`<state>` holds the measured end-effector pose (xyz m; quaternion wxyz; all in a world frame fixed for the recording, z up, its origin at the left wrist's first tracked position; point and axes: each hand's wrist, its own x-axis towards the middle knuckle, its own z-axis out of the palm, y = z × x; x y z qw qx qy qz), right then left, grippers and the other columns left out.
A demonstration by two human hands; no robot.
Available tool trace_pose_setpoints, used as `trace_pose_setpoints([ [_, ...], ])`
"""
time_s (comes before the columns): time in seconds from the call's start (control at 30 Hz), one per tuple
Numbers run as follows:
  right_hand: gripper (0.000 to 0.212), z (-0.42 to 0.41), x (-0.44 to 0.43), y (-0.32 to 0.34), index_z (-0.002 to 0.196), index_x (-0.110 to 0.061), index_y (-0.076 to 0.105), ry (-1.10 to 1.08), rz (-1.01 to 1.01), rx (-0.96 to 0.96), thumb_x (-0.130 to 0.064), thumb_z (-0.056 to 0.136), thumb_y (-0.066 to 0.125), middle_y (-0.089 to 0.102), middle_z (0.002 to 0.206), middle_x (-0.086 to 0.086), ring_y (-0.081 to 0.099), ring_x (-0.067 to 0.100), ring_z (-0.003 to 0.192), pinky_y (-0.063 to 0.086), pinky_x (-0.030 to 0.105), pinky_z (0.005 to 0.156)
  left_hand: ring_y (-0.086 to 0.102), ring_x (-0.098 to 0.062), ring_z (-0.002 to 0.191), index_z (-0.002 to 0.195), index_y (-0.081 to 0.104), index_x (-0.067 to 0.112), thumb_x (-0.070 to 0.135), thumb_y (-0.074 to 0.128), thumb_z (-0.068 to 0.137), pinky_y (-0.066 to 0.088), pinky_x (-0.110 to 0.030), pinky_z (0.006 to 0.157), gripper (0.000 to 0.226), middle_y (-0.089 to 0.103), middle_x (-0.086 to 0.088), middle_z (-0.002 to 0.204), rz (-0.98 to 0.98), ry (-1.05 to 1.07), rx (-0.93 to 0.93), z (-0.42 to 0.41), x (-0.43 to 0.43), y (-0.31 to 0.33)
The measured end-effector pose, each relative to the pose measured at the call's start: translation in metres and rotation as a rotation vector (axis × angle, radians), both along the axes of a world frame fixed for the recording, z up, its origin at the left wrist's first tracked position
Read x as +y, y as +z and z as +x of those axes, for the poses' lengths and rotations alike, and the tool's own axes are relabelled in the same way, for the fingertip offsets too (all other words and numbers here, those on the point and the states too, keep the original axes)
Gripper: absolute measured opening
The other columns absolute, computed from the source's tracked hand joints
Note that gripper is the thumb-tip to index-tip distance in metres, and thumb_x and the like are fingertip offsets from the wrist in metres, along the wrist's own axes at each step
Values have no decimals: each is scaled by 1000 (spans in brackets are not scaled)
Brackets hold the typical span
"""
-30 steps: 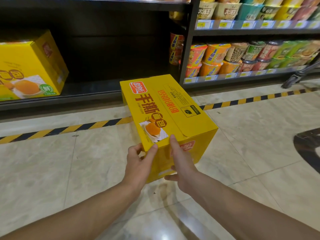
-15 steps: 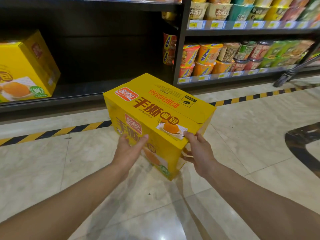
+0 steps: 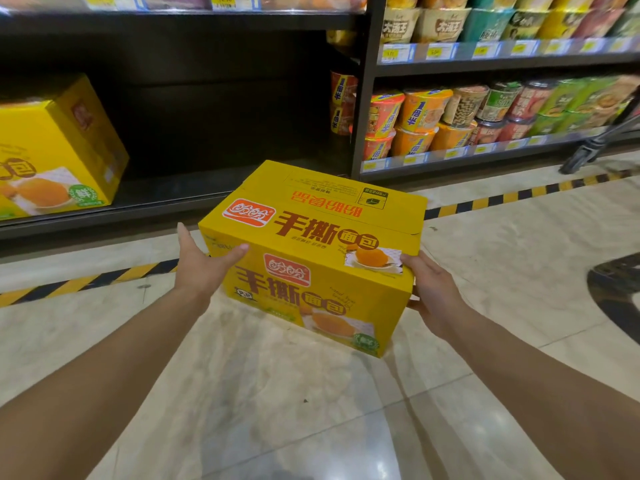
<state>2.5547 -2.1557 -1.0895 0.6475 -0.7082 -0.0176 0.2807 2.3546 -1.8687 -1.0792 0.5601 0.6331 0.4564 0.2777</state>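
The left hand (image 3: pixel 204 268) and right hand (image 3: pixel 433 296) hold a yellow box (image 3: pixel 311 258) between them, in the air above the pale floor (image 3: pixel 277 393) and tilted so its top and near face both show. The left palm lies against the left end with the thumb hooked round onto the near face. The right hand clasps the right end, its thumb at the top corner.

Beyond the box runs a black-and-yellow floor stripe (image 3: pixel 104 277), then a dark low shelf (image 3: pixel 173 199), where a matching carton (image 3: pixel 52 150) stands well to the left. Noodle cups (image 3: pixel 433 116) fill the rack to the right.

This looks like the carrying step of shelving. Next the box probably needs to go forward, level, onto the bare shelf beside the carton.
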Motion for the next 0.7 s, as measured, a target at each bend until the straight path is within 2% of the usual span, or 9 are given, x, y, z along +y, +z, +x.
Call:
trace_pose_setpoints([
  [0.1, 71, 0, -5, -4, 151, -40, 52, 1, -35, 4, -60, 86, 72, 77, 123, -7, 70, 26, 118, 53, 54, 102, 45, -37, 147, 167, 10, 36, 42, 89, 72, 43, -70, 111, 124, 40, 0, 165, -2, -63, -14, 4, 3, 2],
  [0.17, 97, 1, -8, -10, 150, -38, 53, -28, -43, 0, -78, 65, 75, 71, 135, -7, 65, 26, 125, 54, 56, 102, 53, -31, 138, 161, 26, 33, 40, 88, 73, 47, -67, 107, 108, 50, 2, 155, 24, -66, -34, 7, 2, 1],
  [0.2, 102, -2, -9, -9, 151, -34, 53, -36, -69, -7, -83, 63, 73, 66, 141, -5, 63, 25, 127, 55, 55, 101, 54, -26, 134, 160, 30, 30, 34, 88, 79, 48, -66, 107, 100, 50, 1, 155, 41, -54, -43, 7, 1, -1],
  [0.27, 96, -16, -12, -3, 155, -23, 47, -49, -158, -8, -80, 80, 66, 58, 149, 1, 57, 27, 131, 54, 54, 103, 53, -24, 131, 160, 30, 25, 26, 86, 85, 48, -63, 108, 94, 46, -1, 159, 61, -28, -53, 9, 2, -7],
  [0.33, 91, -26, -17, -11, 160, -17, 37, -68, -201, 19, -72, 91, 60, 51, 154, 5, 52, 28, 133, 48, 56, 110, 50, -29, 140, 159, 31, 25, 28, 89, 82, 47, -60, 110, 96, 44, -2, 160, 83, 6, -48, 8, 0, -12],
  [0.43, 101, -36, -18, -17, 163, -17, 26, -97, -217, 5, -75, 88, 60, 48, 157, 7, 51, 31, 137, 45, 57, 113, 42, -31, 146, 156, 35, 22, 38, 93, 76, 42, -56, 113, 100, 46, -4, 157, 171, 78, -1, 4, -12, -19],
  [0.53, 100, -33, -9, -19, 156, -17, 33, -150, -236, -31, -78, 83, 65, 55, 149, 7, 58, 32, 130, 50, 56, 106, 38, -31, 146, 154, 35, 20, 50, 94, 71, 41, -57, 116, 106, 42, -7, 154, 263, 114, 67, 1, -31, -24],
  [0.63, 105, -25, 0, -20, 153, -13, 31, -226, -279, -43, -83, 81, 61, 51, 150, 13, 57, 39, 129, 50, 61, 104, 39, -27, 142, 153, 31, 15, 46, 94, 73, 42, -45, 115, 107, 34, -11, 153, 245, 93, 46, 1, -48, -26],
  [0.7, 121, -16, 3, -19, 153, -10, 28, -238, -308, -45, -94, 70, 54, 45, 153, 17, 51, 42, 134, 46, 65, 106, 38, -27, 142, 151, 32, 12, 43, 90, 80, 41, -45, 114, 97, 32, -13, 152, 259, 84, 54, -2, -57, -27],
])
